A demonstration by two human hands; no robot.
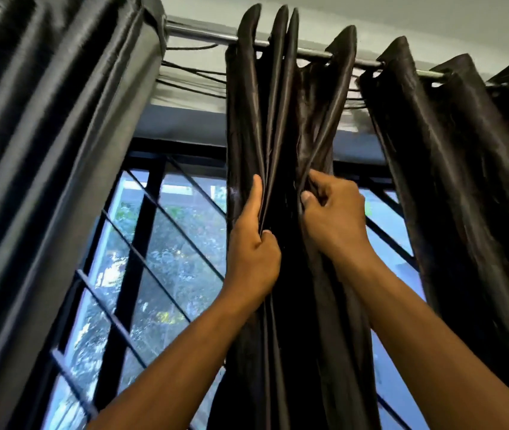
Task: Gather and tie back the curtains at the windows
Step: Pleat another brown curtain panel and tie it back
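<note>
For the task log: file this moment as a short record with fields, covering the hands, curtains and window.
left hand: left hand grips the folds of the middle curtain
right hand: right hand pinches a fold of the same curtain
rod: curtain rod carries all panels
other curtains: left curtain and right curtain hang loose
window: window grille shows between panels
tie-back: none visible

A rod is running across the top of the frame, and the middle curtain is hanging from it in front of the window. The left hand and right hand are gripping its folds side by side at the frame's centre. Another curtain is hanging at the left, and one more curtain at the right.
</note>
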